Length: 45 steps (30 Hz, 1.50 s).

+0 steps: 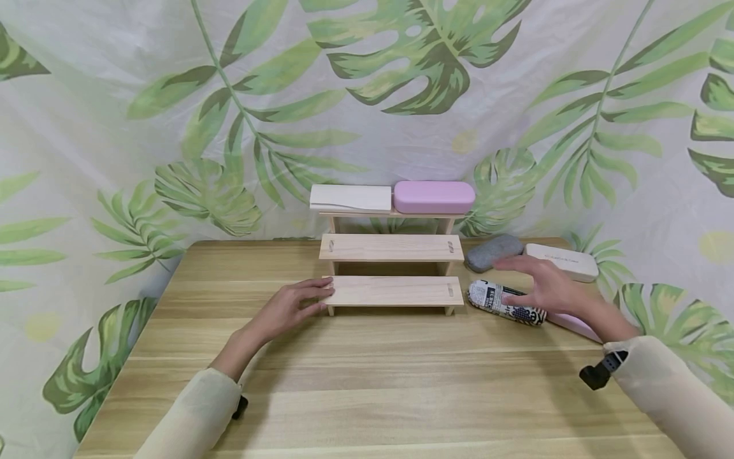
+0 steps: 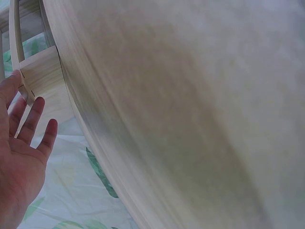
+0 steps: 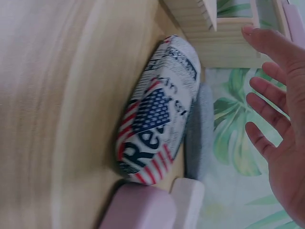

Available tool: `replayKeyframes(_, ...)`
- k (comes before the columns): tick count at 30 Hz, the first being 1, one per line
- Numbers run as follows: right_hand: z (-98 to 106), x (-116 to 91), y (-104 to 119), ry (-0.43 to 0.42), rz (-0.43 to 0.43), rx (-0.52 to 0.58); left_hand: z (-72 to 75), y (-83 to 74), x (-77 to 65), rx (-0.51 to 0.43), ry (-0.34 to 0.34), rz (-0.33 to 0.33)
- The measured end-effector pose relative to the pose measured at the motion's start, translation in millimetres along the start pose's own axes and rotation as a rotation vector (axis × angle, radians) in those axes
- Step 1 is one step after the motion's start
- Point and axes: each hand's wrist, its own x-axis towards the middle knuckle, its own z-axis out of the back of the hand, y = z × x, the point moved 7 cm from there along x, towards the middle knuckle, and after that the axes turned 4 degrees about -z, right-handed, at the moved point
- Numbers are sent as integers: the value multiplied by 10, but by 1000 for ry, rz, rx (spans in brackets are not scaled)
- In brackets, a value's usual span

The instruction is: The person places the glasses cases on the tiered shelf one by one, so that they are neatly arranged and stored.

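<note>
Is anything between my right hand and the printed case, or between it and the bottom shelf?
Nothing visible. Only a gap separates the right hand from the printed case, and the bottom shelf begins just left of it. The grey case lies behind, off that path; the left hand is at the shelf's left end.

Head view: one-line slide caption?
Left hand at a three-tier wooden stand, right hand above a printed case; white case and pink case on top.
</note>
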Motion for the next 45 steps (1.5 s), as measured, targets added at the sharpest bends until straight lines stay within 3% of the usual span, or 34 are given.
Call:
replayKeyframes(14, -168, -141, -157, -69, 58, 18, 5, -11, 1, 8, -16, -17)
replayKeyframes(27, -340, -223, -329, -50, -30, 34, 4, -15, -1, 20, -17, -23)
replayKeyframes(34, -432, -257, -411, -33, -82, 25, -1, 18, -10, 22, -4, 8)
replayKeyframes(45, -502, -272, -503, -40, -104, 31, -2, 9, -6, 14, 10, 26)
